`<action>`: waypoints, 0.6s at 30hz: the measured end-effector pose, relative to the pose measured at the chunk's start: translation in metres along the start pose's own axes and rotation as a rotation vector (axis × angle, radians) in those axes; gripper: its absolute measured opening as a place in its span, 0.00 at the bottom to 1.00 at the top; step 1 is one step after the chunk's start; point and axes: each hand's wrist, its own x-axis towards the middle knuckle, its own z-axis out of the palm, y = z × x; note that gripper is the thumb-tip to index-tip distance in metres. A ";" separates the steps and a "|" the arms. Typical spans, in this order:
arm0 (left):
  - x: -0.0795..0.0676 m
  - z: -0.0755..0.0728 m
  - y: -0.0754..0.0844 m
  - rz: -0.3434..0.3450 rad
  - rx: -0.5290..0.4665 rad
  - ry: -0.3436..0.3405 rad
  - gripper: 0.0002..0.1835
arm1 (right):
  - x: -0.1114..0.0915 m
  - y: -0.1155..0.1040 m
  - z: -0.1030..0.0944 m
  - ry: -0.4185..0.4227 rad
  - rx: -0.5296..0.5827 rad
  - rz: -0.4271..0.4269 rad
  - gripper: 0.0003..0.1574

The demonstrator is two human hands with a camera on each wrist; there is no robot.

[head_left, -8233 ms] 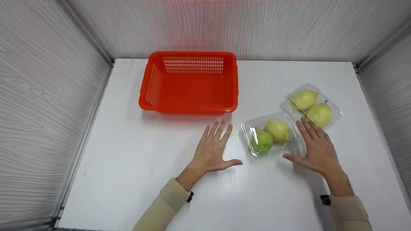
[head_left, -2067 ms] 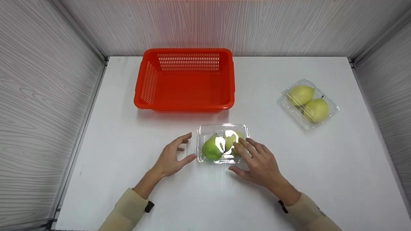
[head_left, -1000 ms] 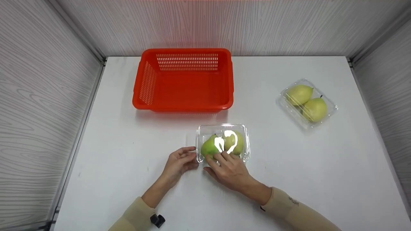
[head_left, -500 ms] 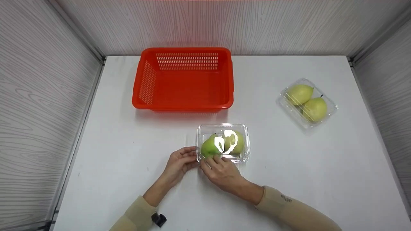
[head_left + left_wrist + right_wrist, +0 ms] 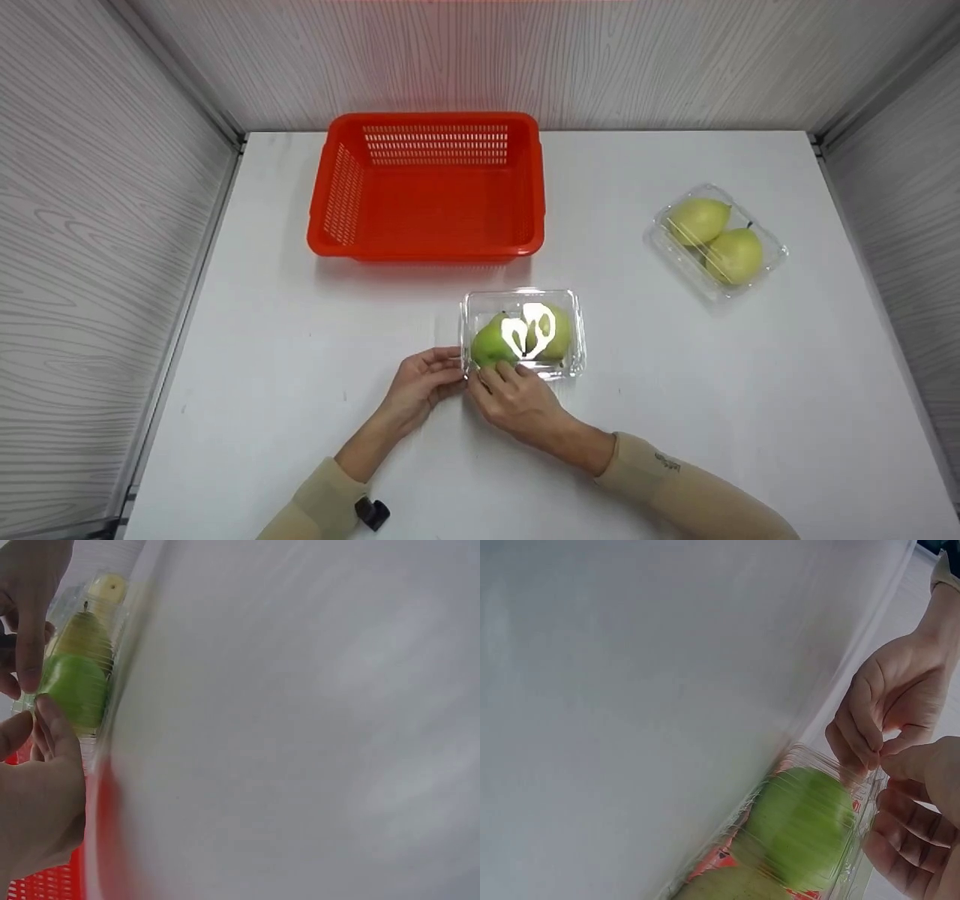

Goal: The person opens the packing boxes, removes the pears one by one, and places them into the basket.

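Observation:
A clear plastic clamshell box lies on the white table in front of the basket. Inside it are a green pear and a yellow one, partly behind glare on the lid. My left hand pinches the box's near left corner between thumb and fingers. Just beside it, my right hand has curled fingers gripping the front rim at the same corner. In the right wrist view both thumbs meet close together at the rim, next to the green pear.
Behind the box stands a red plastic basket with slotted walls and nothing inside. A second clamshell box holding two yellow pears lies at the right. Wood-patterned panels enclose the table at back and sides.
The box with the green pear has come from the right to the middle and been turned straight. Both hands have moved to its near left corner; over the last half second they barely move.

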 end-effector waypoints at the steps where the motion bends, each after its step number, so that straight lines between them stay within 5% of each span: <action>1: 0.001 0.000 0.000 -0.003 0.005 -0.001 0.18 | 0.000 0.000 0.000 -0.001 0.001 -0.003 0.08; 7: 0.002 0.000 0.000 -0.008 0.054 -0.010 0.20 | -0.002 -0.001 0.001 0.012 -0.018 -0.033 0.23; 18: 0.003 0.000 0.000 -0.028 0.081 -0.015 0.20 | 0.000 -0.002 0.001 0.027 -0.121 -0.146 0.25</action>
